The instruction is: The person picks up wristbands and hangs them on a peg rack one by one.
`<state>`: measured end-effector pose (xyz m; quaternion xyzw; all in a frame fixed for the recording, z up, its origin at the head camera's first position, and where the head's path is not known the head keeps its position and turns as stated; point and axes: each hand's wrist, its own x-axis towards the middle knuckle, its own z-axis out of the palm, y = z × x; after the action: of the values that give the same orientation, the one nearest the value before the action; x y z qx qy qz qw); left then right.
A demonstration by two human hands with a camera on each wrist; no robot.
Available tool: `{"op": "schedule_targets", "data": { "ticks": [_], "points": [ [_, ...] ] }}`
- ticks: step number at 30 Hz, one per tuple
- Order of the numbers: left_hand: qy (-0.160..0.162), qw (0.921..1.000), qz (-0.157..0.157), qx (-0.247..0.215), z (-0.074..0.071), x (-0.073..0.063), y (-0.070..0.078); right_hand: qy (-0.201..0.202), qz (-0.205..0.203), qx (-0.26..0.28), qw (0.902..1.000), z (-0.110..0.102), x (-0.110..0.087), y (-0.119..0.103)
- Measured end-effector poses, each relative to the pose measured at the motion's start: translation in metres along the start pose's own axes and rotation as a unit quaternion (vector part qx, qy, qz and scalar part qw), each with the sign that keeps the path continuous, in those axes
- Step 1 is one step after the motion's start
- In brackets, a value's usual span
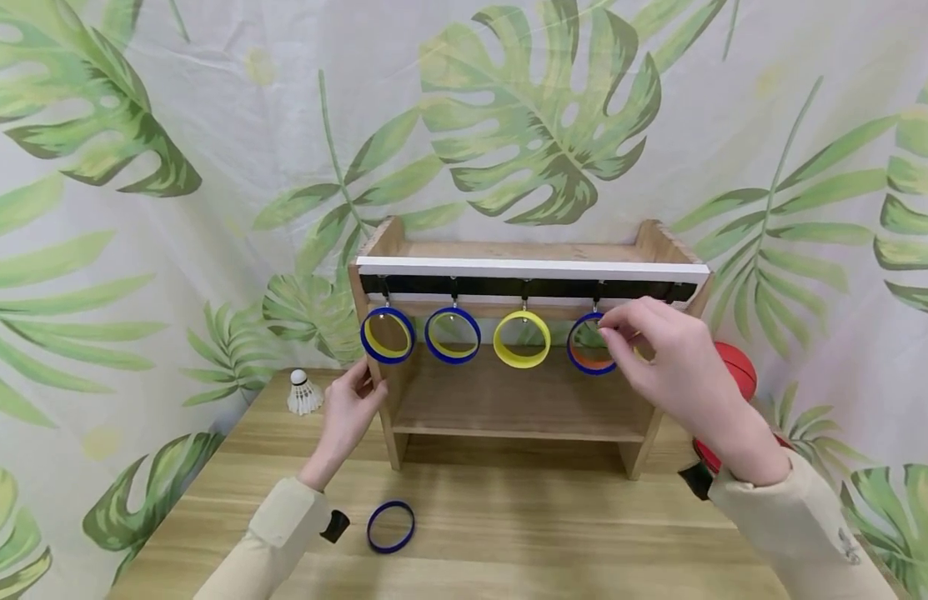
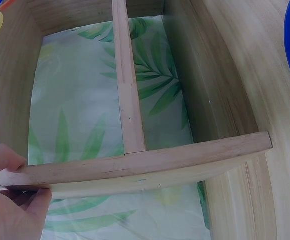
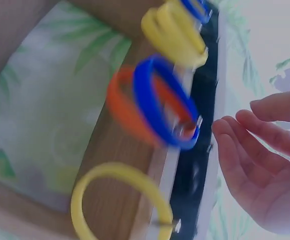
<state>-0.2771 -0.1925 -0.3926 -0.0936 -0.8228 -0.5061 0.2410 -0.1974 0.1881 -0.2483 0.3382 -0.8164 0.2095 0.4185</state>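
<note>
My left hand (image 1: 351, 412) grips the left side panel (image 2: 160, 165) of a small wooden shelf (image 1: 519, 435), thumb and fingers on either side of its edge. Several rings hang from hooks on a black strip (image 1: 486, 287) along the shelf's front. The first two from the left show blue fronts (image 1: 454, 359) with yellow behind; the third is a yellow ring (image 1: 521, 364). My right hand (image 1: 669, 354) is by the fourth hook, where a blue ring (image 3: 145, 105) hangs with an orange ring (image 3: 115, 100). The right wrist view shows its fingers loosely bent, apart from the rings and holding nothing.
Another yellow ring (image 3: 77, 205) hangs at the strip's far right end. A loose blue ring (image 1: 369, 529) lies on the wooden table (image 1: 509, 542) in front. A shuttlecock (image 1: 304, 396) stands left of the shelf, and a red ball (image 1: 737, 371) shows behind my right arm.
</note>
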Motion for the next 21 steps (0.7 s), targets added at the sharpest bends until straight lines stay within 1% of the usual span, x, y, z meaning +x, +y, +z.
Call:
{"op": "schedule_targets", "data": {
  "ticks": [3,6,9,12,13,15,19,21],
  "points": [
    [-0.001,1.0000,-0.002,-0.007,-0.001,0.000,0.001,0.000,-0.037,0.032,0.9988,0.012,-0.007,-0.013],
    [-0.005,0.9999,-0.007,-0.015,-0.001,0.000,0.000,-0.017,-0.056,0.066,0.9961,0.035,-0.019,-0.026],
    [-0.008,0.9997,-0.011,-0.017,-0.001,0.000,0.001,-0.052,-0.064,0.091,0.9925,0.067,-0.034,-0.037],
    [-0.011,0.9996,-0.020,-0.015,-0.001,0.000,0.003,-0.109,-0.062,0.116,0.9853,0.102,-0.051,-0.049],
    [-0.011,0.9996,-0.023,-0.014,-0.001,-0.001,0.005,-0.135,-0.057,0.123,0.9815,0.113,-0.056,-0.053],
    [-0.013,0.9996,-0.024,-0.009,-0.003,-0.003,0.014,-0.188,-0.040,0.138,0.9715,0.136,-0.067,-0.060],
    [-0.015,0.9996,-0.024,-0.003,-0.007,-0.008,0.037,-0.294,-0.002,0.152,0.9438,0.180,-0.084,-0.072],
    [-0.017,0.9997,-0.018,0.001,-0.009,-0.010,0.042,-0.336,0.010,0.157,0.9286,0.200,-0.088,-0.078]
  ]
}}
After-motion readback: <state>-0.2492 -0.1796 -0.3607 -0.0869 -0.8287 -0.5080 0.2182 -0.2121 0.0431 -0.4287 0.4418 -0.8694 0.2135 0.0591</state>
